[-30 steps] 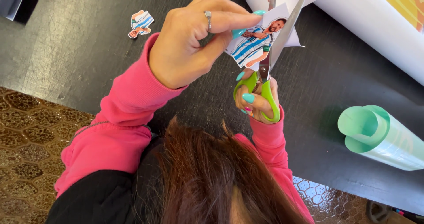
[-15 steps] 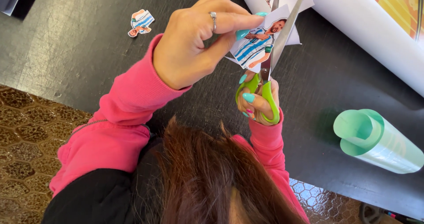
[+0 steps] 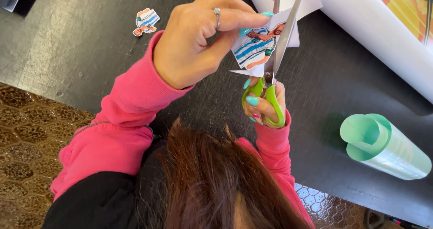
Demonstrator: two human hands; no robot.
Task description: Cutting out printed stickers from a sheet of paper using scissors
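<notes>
The left hand [image 3: 194, 41] sits high in the view, at about 11 o'clock from the centre, its thumb and fingers pinched tight on a small paper picture [image 3: 255, 46] of a figure in a blue-and-white striped shirt; a ring shows on one finger. Just below it, at about 5 o'clock from that hand, the right hand [image 3: 264, 105] is curled closed through the green loops of a pair of scissors [image 3: 275, 62], whose grey blades point up toward 12 o'clock and stand parted around the right edge of the picture. Both wrists wear bright pink sleeves [image 3: 131, 102], and dark brown hair [image 3: 212, 179] fills the bottom of the view (it hides the person's lap entirely). Everything is held above a black worktop [image 3: 76, 44]. On it, at about 10 o'clock and well apart from the hands, lies a finished cut-out figure [image 3: 145, 22] in the same striped colours. At 4 o'clock rests a rolled sheet of mint-green paper [image 3: 383, 145], and at 2 o'clock a large white roll [image 3: 383, 39] with an orange print on it.
</notes>
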